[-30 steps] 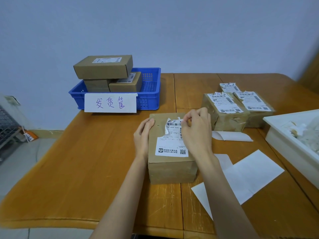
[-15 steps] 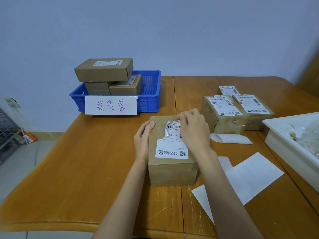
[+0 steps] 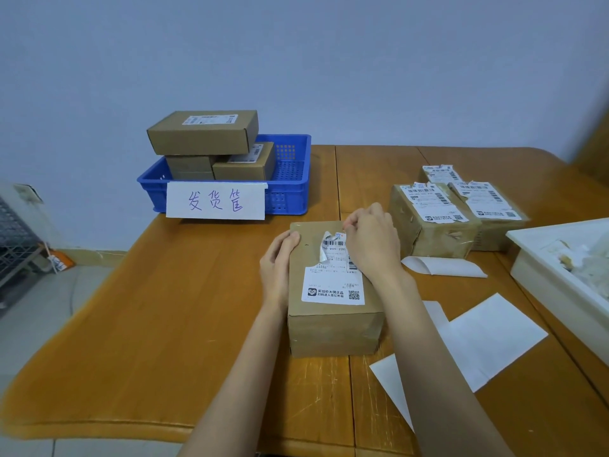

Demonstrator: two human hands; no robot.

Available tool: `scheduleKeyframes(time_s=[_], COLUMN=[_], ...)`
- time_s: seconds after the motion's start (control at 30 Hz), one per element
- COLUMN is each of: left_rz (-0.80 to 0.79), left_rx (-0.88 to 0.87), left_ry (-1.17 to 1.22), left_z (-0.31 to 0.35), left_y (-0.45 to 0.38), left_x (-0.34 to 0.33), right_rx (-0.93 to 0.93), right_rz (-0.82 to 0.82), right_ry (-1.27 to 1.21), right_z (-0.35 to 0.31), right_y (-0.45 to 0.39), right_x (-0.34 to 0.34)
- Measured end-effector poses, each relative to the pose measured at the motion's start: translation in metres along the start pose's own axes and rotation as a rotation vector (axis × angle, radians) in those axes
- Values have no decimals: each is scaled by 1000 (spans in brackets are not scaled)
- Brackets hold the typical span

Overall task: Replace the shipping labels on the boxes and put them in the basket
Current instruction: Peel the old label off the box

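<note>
A brown cardboard box [image 3: 333, 331] stands on the wooden table [image 3: 171, 318] in front of me. Its white shipping label [image 3: 329, 285] is partly torn and curled up at the far end. My left hand [image 3: 278, 268] rests against the box's left side with fingers on the top edge. My right hand [image 3: 372, 245] lies over the label's far right part, fingertips pinching the torn label edge. A blue basket [image 3: 290, 189] with a handwritten sign holds three labelled boxes [image 3: 204, 131] at the back left.
Three more boxes with torn labels [image 3: 428, 222] sit at the back right. White backing sheets [image 3: 487, 338] and a curled strip [image 3: 441, 267] lie to the right of the box. A white bin [image 3: 557, 285] with paper scraps stands at the right edge.
My right hand has shifted slightly toward the far edge of the label, still working at the torn part. The box and my left hand stay put.
</note>
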State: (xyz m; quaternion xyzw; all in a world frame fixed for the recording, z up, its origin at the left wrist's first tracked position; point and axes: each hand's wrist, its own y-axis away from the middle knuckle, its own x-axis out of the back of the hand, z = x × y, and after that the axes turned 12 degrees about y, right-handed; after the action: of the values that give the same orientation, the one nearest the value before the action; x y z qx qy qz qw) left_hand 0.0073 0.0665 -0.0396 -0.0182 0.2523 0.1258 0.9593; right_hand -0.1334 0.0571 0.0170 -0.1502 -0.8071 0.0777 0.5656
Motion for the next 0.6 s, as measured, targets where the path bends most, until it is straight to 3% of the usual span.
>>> scheduleKeyframes(time_s=[0.2, 0.4, 0.6], left_rz=[-11, -12, -6], left_rx=[-14, -15, -4], left_ry=[-10, -19, -15], left_z=[0, 0, 0], left_y=[1, 1, 1], left_x=[-1, 0, -1], right_rx=[31, -21, 22], right_rz=[42, 163, 187], right_ry=[7, -215, -148], right_z=[5, 5, 8], right_y=[8, 18, 25], right_x=[-6, 2, 1])
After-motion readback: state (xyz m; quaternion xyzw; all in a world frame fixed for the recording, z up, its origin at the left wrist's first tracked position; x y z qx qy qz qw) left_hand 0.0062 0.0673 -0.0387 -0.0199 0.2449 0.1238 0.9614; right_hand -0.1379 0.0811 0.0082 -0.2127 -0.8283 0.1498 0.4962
